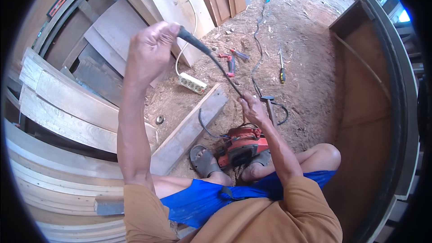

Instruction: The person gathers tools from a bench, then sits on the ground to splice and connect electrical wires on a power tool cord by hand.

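Note:
Raised at the upper left, my left hand (153, 47) is closed around the thick end of a black cord (220, 66). The cord slants down to my right hand (253, 108), whose fingers pinch it lower along its length. Between my feet sits a red power tool (243, 144), with a dark cable looping out beside it. I cannot tell whether the held cord joins the tool. A hammer (271, 108) lies just beyond my right hand, partly hidden by my forearm.
A wooden beam (191, 128) lies left of my feet, near a small tape roll (159, 119). Farther off are a white power strip (192, 83), a red-and-grey tool (230, 64) and a screwdriver (282, 69). Stacked boards (67, 103) line the left; a wooden panel (366, 94) stands right.

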`<state>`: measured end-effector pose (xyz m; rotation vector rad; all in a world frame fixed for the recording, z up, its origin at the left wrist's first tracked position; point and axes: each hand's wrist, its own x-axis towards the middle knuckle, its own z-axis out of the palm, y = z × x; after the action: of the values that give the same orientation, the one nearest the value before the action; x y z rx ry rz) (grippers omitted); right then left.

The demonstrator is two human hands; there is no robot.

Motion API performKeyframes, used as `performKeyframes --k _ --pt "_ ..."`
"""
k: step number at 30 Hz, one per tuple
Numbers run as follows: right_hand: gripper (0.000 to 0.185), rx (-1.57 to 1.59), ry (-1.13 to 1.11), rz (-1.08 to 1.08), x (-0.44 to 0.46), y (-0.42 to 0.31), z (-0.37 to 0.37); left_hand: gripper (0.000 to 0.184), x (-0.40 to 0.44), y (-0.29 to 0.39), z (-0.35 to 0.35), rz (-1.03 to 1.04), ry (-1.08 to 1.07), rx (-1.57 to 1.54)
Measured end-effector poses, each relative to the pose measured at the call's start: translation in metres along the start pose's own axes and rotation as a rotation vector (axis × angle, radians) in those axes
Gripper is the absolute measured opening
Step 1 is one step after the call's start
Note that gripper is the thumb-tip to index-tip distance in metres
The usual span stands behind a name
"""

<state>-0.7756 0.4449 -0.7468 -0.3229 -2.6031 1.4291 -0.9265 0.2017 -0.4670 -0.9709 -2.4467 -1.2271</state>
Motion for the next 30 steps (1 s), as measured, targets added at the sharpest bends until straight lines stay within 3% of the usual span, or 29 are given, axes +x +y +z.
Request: performKeyframes --k 1,4,9,16,20,25,28,30 --pt "0.017 -0.027 0.007 -0.007 -0.001 0.008 0.003 0.049 -0.005 0.006 0.003 -0.106 -0.078 -0.074" --pt "0.019 -0.077 -0.002 0.019 -0.005 0.028 0.007 0.049 -0.008 -0.014 0.017 -0.033 -0.038 -0.074" --pt "0.021 -0.112 0.021 0.014 -0.01 0.047 0.009 0.053 -0.012 -0.034 0.035 -0.095 -0.027 -0.132" --pt "0.024 -0.179 -0.014 0.196 -0.01 0.075 0.003 0.053 -0.03 -0.054 0.064 -0.152 -0.067 -0.152" --pt "0.029 -0.005 -0.05 0.079 -0.003 0.098 -0.005 0.05 -0.03 -0.051 0.063 -0.192 -0.013 -0.239" --pt "0.027 -0.009 -0.162 0.088 0.0 0.041 -0.009 0.05 -0.011 -0.023 0.05 -0.162 0.032 -0.557" --pt "0.025 -0.015 -0.18 0.042 -0.001 0.034 0.006 0.042 -0.007 0.0 0.051 -0.093 0.078 -0.547" --pt "0.024 -0.046 -0.147 0.035 -0.006 0.041 0.013 0.047 -0.01 -0.003 0.054 -0.117 0.044 -0.478"
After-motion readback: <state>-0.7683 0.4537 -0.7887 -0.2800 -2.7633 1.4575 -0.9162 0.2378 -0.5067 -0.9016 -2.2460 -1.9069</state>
